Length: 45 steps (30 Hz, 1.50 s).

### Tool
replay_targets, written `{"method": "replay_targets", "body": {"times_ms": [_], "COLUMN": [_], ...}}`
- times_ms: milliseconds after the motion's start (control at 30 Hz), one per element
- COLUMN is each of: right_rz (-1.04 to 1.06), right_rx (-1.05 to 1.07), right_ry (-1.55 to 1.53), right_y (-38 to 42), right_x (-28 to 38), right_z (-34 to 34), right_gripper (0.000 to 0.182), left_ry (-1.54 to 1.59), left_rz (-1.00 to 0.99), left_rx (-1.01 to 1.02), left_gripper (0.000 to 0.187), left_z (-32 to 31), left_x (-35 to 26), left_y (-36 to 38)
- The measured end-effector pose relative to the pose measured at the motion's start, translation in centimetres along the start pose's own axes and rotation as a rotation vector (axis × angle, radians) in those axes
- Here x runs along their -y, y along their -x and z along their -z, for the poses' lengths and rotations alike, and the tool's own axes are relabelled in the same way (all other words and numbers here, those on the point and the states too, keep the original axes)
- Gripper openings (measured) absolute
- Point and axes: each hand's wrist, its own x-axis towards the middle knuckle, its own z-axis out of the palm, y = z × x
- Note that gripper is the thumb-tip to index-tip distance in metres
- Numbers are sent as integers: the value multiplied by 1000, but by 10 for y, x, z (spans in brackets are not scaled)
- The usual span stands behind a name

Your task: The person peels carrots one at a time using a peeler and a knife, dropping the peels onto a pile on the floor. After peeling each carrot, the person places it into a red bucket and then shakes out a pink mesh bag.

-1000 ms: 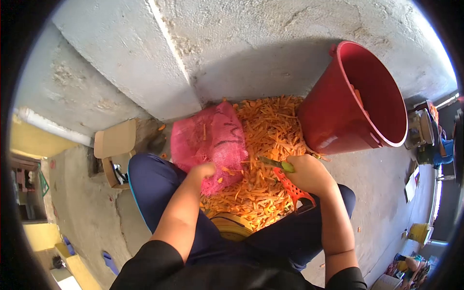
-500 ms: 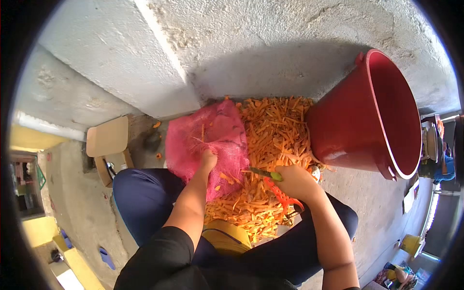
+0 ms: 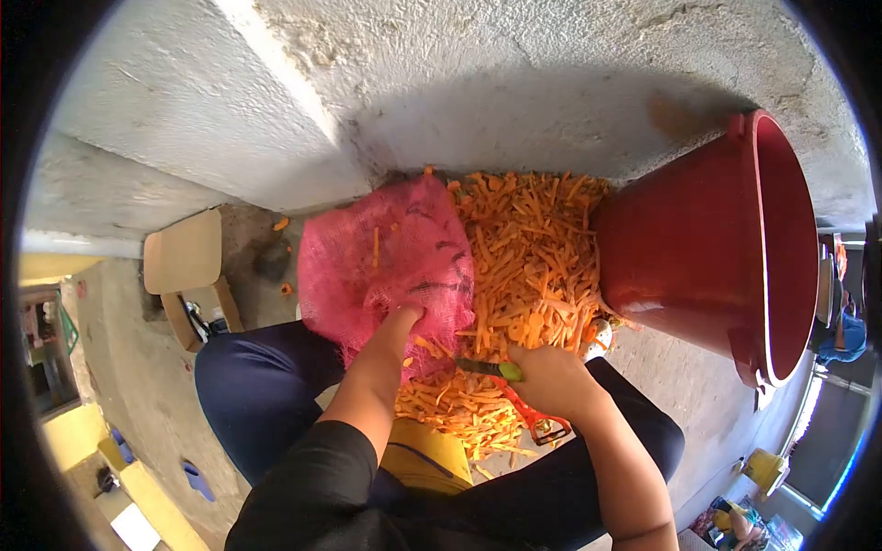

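Note:
A pink mesh sack lies in front of me, and my left hand reaches into its folds with the fingers hidden. My right hand is closed round the green handle of a knife, whose dark blade points left toward the sack's lower edge. An orange-red peeler hangs beneath the right hand. Orange peelings are heaped to the right of the sack and below it, some under the knife.
A large red bucket lies tilted at the right, its mouth facing right. Behind the heap rises a rough wall. An open cardboard box is at the left. A yellow object sits between my legs. A blue slipper lies lower left.
My left hand has moved deeper into the sack, and its fingers are now out of sight. The right hand with the knife is slightly lower and further left. The view has shifted a little.

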Motion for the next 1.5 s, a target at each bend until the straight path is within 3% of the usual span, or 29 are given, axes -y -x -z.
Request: {"method": "replay_targets", "body": {"times_ms": [767,967,1133,1500], "right_rz": [16,-31,10,-95], "right_rx": [37,61,54,140], "right_ry": [-15,-21,-13,-103], "right_y": [-9,-10,-9,-12], "right_x": [3,1,1,-8], "right_z": [-3,2,2,8], "right_gripper": [22,22,19,24], "left_ry": [-107,-289,-502,-838], "left_rz": [-26,-204,-389,-343], "left_rx": [1,-104,-165,-41], "left_gripper": [24,25,27,30], "left_z": [-11,13,27,22], "left_x": [-39,-58,-111,-179], "left_y": [-3,-15,-51,-118]}}
